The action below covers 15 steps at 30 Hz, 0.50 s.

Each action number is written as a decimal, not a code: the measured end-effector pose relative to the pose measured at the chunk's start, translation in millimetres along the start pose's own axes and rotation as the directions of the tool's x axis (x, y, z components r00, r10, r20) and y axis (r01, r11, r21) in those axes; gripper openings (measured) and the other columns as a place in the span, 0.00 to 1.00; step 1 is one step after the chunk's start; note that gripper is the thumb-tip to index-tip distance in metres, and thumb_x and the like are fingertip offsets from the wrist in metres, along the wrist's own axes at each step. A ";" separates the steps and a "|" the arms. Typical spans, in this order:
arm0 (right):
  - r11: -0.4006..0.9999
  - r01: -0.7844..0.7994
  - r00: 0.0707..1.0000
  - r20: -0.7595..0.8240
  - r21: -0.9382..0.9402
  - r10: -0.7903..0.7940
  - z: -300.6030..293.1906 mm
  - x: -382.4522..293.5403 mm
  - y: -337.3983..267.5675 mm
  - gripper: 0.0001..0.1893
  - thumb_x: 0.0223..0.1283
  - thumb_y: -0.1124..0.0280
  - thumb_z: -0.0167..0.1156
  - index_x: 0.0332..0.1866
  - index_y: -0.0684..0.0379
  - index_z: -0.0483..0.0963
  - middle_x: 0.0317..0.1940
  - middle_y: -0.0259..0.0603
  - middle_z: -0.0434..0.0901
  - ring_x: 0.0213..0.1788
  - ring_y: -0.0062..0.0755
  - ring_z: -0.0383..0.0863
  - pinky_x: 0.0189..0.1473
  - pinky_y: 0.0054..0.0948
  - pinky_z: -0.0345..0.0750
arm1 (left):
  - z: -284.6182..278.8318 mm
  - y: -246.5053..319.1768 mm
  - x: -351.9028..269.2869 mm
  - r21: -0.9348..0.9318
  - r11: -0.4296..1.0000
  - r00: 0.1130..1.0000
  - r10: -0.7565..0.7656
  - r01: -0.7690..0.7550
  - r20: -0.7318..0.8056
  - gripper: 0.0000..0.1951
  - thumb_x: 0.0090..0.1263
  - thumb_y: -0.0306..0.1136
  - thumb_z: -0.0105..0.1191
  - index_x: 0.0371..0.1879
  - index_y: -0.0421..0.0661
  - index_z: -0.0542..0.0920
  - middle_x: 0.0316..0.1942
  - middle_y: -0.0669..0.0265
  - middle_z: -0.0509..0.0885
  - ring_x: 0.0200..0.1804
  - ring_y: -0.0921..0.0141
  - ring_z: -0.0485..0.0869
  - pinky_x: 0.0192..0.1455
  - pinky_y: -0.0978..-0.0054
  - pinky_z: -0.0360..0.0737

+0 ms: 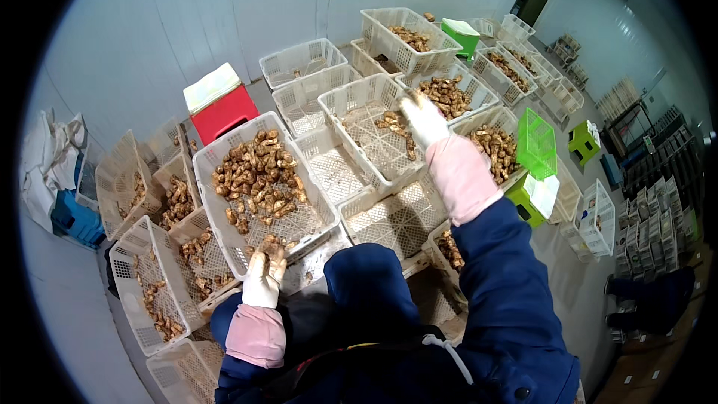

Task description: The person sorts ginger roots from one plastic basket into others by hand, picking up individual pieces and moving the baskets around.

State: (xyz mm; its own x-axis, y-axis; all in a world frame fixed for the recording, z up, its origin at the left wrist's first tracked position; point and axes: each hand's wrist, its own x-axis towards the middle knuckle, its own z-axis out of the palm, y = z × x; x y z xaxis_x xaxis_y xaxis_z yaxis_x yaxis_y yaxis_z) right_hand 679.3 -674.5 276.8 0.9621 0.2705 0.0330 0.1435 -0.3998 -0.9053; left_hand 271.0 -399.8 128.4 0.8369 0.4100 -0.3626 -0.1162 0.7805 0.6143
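Note:
My left hand (265, 276), in a white glove with brown-stained fingers, is at the near edge of a white plastic crate (326, 223). A pile of brown, stubby mushrooms (255, 171) lies toward the far side of that crate. Whether the fingers hold a mushroom is unclear. My right hand (422, 118), also gloved and slightly blurred, reaches over the right side of a second crate (342, 90). A few mushrooms (395, 123) lie on its lattice floor beside the hand. The right fingertips are too blurred to show a grip.
A red stool (224, 112) with a pale pad stands behind the left crate. More crates of mushrooms (178, 202) crowd the left; others (449, 95) stand at right. A green basket (535, 137) sits above a green stool (530, 202). Another person (656, 297) is far right.

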 end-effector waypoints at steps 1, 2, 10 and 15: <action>0.990 0.100 0.994 0.049 -0.095 -0.096 15.9 -7.9 14.0 0.33 0.72 0.58 0.54 0.76 0.64 0.60 0.70 0.51 0.72 0.67 0.39 0.75 0.69 0.31 0.71 | 4.2 1.9 4.3 -0.011 1.000 1.000 0.006 -0.006 0.016 0.17 0.78 0.40 0.54 0.61 0.48 0.77 0.59 0.65 0.81 0.62 0.62 0.80 0.62 0.64 0.80; 0.995 -0.046 0.981 0.192 0.091 0.028 40.0 -30.6 -0.1 0.33 0.72 0.55 0.53 0.76 0.62 0.61 0.69 0.49 0.73 0.69 0.42 0.73 0.71 0.30 0.67 | 4.8 8.2 6.6 0.006 0.999 0.999 0.039 -0.040 0.020 0.24 0.77 0.42 0.55 0.66 0.44 0.72 0.60 0.63 0.80 0.61 0.64 0.80 0.63 0.67 0.80; 0.782 0.392 0.735 0.677 -0.484 0.051 176.4 -67.1 21.1 0.28 0.71 0.52 0.48 0.75 0.42 0.63 0.68 0.51 0.73 0.67 0.51 0.75 0.68 0.40 0.71 | 15.2 91.3 58.5 0.004 0.966 0.966 0.259 -0.259 -0.002 0.26 0.79 0.40 0.52 0.71 0.40 0.66 0.64 0.58 0.75 0.64 0.60 0.78 0.67 0.64 0.78; 0.846 0.383 0.738 0.673 -0.371 -0.040 232.5 -54.3 69.1 0.23 0.66 0.63 0.59 0.66 0.54 0.74 0.59 0.49 0.81 0.61 0.48 0.80 0.63 0.36 0.76 | -40.4 98.3 91.1 -0.258 0.940 0.968 0.183 -0.224 -0.173 0.17 0.80 0.35 0.49 0.63 0.42 0.74 0.62 0.55 0.78 0.65 0.58 0.78 0.67 0.60 0.77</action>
State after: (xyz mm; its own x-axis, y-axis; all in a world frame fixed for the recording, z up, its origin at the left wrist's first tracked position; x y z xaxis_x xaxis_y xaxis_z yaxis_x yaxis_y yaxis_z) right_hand 583.1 -513.2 113.9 0.5488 0.8052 -0.2248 0.5761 -0.5591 -0.5962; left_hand 314.2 -266.6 127.4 0.6959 0.6214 -0.3599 -0.4348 0.7635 0.4775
